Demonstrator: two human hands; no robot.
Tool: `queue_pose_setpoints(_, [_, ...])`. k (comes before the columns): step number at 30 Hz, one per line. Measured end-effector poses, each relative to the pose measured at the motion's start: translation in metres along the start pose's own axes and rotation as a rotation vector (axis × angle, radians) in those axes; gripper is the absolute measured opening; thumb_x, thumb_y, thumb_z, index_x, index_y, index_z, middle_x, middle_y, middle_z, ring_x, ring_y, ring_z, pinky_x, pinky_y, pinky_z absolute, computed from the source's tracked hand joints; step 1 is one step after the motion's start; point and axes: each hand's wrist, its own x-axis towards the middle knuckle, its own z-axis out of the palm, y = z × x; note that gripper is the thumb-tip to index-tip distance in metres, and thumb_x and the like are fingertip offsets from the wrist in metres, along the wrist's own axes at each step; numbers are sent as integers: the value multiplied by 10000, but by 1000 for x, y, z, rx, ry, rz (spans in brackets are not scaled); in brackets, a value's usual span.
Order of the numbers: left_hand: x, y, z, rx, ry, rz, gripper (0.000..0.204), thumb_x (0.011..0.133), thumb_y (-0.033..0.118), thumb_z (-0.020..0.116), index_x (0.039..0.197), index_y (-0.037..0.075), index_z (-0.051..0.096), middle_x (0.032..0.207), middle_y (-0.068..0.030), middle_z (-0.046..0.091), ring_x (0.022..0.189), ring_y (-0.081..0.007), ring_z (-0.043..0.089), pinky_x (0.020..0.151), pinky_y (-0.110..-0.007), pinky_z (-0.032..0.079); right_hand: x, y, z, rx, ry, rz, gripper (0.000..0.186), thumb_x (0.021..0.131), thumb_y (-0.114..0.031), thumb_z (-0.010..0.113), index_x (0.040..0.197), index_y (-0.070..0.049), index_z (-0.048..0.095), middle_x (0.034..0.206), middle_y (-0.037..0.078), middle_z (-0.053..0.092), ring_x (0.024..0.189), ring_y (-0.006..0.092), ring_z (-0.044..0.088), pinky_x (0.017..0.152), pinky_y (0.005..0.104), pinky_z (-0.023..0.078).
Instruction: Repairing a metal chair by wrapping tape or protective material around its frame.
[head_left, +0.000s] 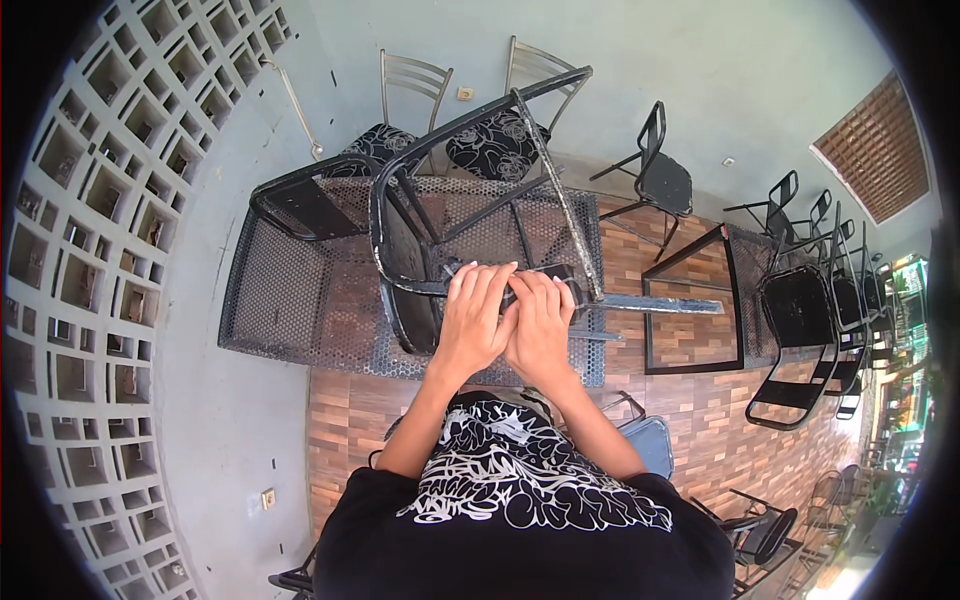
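Observation:
A black metal chair (408, 285) with chipped paint lies tipped over on a perforated black metal table (285, 310) in front of me. My left hand (474, 320) and my right hand (540, 325) are side by side over one of its frame bars, thumbs close together and fingers curled down. Under my fingers is a dark cloth (568, 290) with pale lines, mostly hidden, pressed against the bar. A worn chair leg (665, 304) sticks out to the right of my right hand.
Another black chair (305, 205) lies at the table's left end. Two chairs with flowered seats (495, 145) stand by the back wall. On the right are a black table frame (690, 368) and several black chairs (797, 305). A blue-grey seat (648, 447) is near my right elbow.

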Motion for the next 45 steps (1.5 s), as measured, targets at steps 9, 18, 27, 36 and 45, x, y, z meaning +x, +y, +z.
queue_pose_setpoints(9, [-13, -37, -30, -3, -2, 12, 558, 943, 166, 695, 1447, -23, 548, 1223, -186, 634, 1198, -373, 595, 1179, -552, 391, 9, -34, 36, -4, -2, 5, 513, 955, -106, 598, 1450, 9, 535, 1406, 166, 594, 1379, 333, 530, 1231, 531, 280])
queue_pose_setpoints(18, [-25, -74, -53, -36, 7, 11, 553, 943, 160, 689, 1445, -24, 548, 1227, -195, 630, 1205, -385, 589, 1204, -564, 368, 18, -64, 67, 15, 10, -9, 503, 958, -99, 587, 1445, 15, 531, 1399, 177, 593, 1375, 339, 530, 1233, 543, 275])
queue_pose_setpoints(27, [-31, -84, -57, -48, 35, 14, 559, 942, 150, 676, 1454, -30, 541, 1281, -222, 621, 1277, -414, 561, 1255, -583, 318, 20, -72, 77, 7, -17, -13, 502, 966, -94, 581, 1453, 13, 521, 1397, 175, 595, 1371, 344, 534, 1231, 545, 284])
queue_pose_setpoints(36, [-31, -70, -49, 13, 66, -42, 554, 935, 148, 645, 1438, -52, 524, 1326, -242, 588, 1320, -431, 524, 1270, -622, 263, 23, -58, 67, 45, -28, -94, 473, 962, -96, 611, 1422, -8, 549, 1392, 176, 621, 1334, 349, 574, 1195, 507, 357])
queue_pose_setpoints(45, [-30, -48, -31, 82, 108, -119, 555, 945, 158, 625, 1453, -39, 518, 1361, -246, 561, 1370, -425, 485, 1281, -647, 205, 23, -40, 48, 60, -87, -141, 533, 935, -124, 630, 1442, 9, 533, 1394, 200, 607, 1334, 363, 566, 1214, 498, 366])
